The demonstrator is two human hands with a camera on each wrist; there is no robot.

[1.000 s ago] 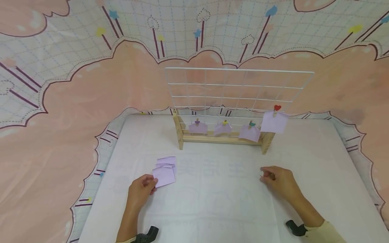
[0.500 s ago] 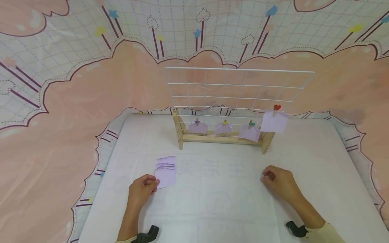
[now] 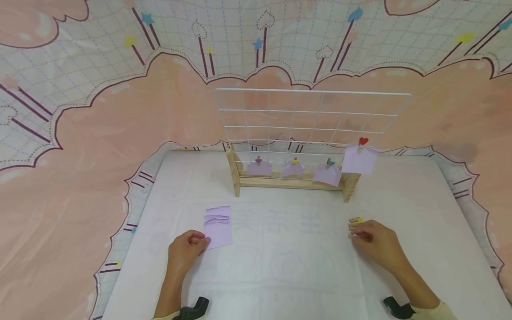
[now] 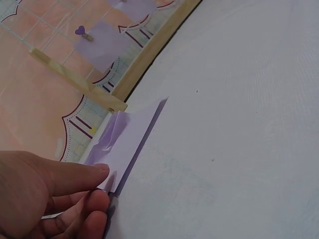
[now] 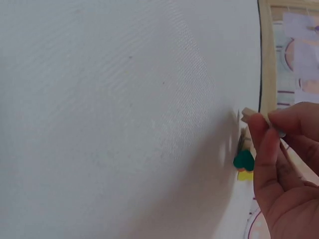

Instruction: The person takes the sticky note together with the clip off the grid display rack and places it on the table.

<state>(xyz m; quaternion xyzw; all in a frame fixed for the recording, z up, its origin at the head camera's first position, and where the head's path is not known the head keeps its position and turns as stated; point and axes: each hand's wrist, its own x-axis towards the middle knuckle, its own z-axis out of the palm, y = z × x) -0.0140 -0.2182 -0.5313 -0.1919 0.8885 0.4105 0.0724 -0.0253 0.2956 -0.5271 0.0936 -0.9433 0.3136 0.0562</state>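
Note:
My left hand [image 3: 187, 250] pinches the near left edge of a purple paper note [image 3: 218, 234] between thumb and fingers. Behind it lie several more purple notes [image 3: 218, 211], overlapping. In the left wrist view the held note [image 4: 130, 144] is slightly raised and casts a shadow. My right hand [image 3: 380, 244] pinches a small wooden clothespin [image 5: 247, 114], its tip showing past the fingers. Just beside that hand lie more mini clothespins [image 3: 354, 221], one with a green heart [image 5: 243, 160] and one with a yellow top [image 5: 245, 175], partly hidden by my fingers.
A white wire grid [image 3: 308, 111] in a wooden stand [image 3: 292, 183] stands at the back of the white table [image 3: 280, 266]. Several purple notes hang from it on clips, the rightmost note [image 3: 360, 159] with a red heart [image 3: 363, 141]. Patterned cloth [image 3: 120, 120] hangs behind.
My right hand has shifted slightly right and toward me, and the clothespins beside it now show. The note in my left hand has turned a little straighter.

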